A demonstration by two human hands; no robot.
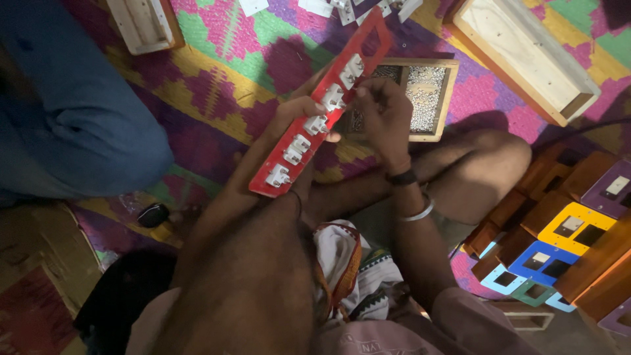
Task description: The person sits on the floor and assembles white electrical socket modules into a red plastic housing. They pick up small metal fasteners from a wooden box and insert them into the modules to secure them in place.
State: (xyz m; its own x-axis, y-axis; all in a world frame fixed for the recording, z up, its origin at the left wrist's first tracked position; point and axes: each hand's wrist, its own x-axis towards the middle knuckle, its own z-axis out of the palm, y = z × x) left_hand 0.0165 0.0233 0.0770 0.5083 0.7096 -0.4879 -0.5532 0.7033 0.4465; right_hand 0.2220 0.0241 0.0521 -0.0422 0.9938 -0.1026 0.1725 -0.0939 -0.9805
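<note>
Head view, looking down: a long red panel (322,108) of white switch modules runs diagonally from lower left, near the lap, to upper right. The left hand (296,112) curls closed around its middle from beneath. The right hand (384,115), fingers pinched, works at its right edge, above a wooden tray of small screws (427,92) on the patterned mat (223,52).

A long red plastic panel (320,112) carries white switches (315,123); the woven mat (223,39) shows pink, green, yellow zigzags.
</note>
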